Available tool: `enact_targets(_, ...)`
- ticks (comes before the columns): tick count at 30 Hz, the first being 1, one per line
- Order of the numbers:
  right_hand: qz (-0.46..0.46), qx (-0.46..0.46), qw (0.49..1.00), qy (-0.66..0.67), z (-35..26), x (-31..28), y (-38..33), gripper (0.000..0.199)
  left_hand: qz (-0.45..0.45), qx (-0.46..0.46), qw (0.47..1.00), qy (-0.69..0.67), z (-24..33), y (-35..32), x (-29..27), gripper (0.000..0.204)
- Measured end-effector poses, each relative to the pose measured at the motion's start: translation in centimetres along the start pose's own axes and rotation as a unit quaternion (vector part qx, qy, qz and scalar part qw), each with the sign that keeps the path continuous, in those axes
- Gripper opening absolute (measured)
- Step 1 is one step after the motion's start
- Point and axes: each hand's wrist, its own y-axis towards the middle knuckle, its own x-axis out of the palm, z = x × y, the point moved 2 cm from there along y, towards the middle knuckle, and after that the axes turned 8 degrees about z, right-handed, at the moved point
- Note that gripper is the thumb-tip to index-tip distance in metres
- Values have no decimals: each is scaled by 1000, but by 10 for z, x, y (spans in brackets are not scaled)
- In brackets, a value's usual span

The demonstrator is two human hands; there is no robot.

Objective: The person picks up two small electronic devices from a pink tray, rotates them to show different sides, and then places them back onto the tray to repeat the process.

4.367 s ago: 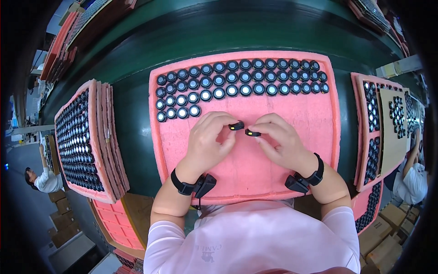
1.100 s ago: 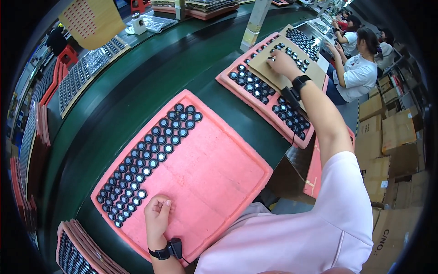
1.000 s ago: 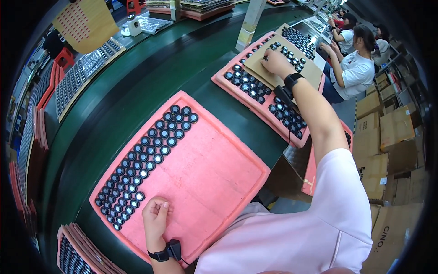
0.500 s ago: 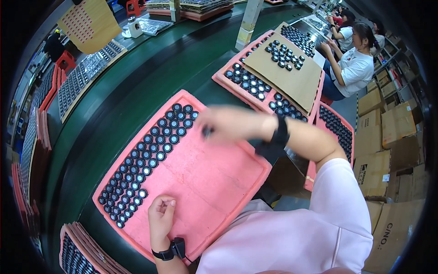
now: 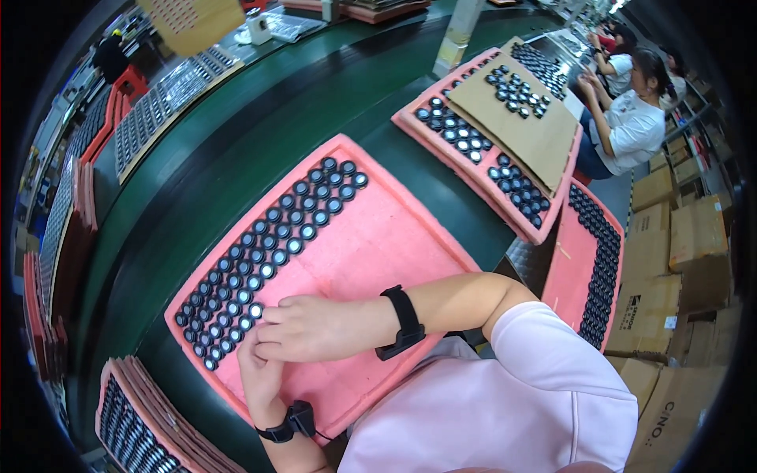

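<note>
While both hands, the right hand [image 5: 315, 327] lying over the left hand [image 5: 260, 378], are meeting at the pink foam tray [image 5: 394, 244] beside the black round parts [image 5: 272, 256], seemingly seating another, I cannot tell their grip; aligning with the next free spot matters.

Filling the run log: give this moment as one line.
right hand: fingertips at small black round parts | left hand: beneath it, on pink foam tray | grip unclear

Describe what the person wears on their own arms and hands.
Both hands are bare, with no gloves. The right hand has a wide black wristband with a flat black block on it. The left hand has a thinner black strap carrying a small black module with a thin cable trailing from it. A pale pink short sleeve covers the right upper arm.
</note>
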Motion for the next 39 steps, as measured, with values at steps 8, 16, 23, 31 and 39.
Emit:
enact_targets(8,80,143,971,177,24,8,-7,42,92,131,985,57,4,0,10,36)
enact_targets(16,27,435,691,577,33,17,-30,31,86,254,962,51,14,-1,15,38)
enact_targets(23,-33,450,620,641,23,25,-37,31,72,292,953,22,16,-3,16,40)
enact_targets(31,-69,424,593,681,20,24,-40,38,57,313,948,-15,15,-4,19,42)
enact_targets(39,-57,421,634,647,18,25,-41,37,64,328,942,18,16,-3,18,43)
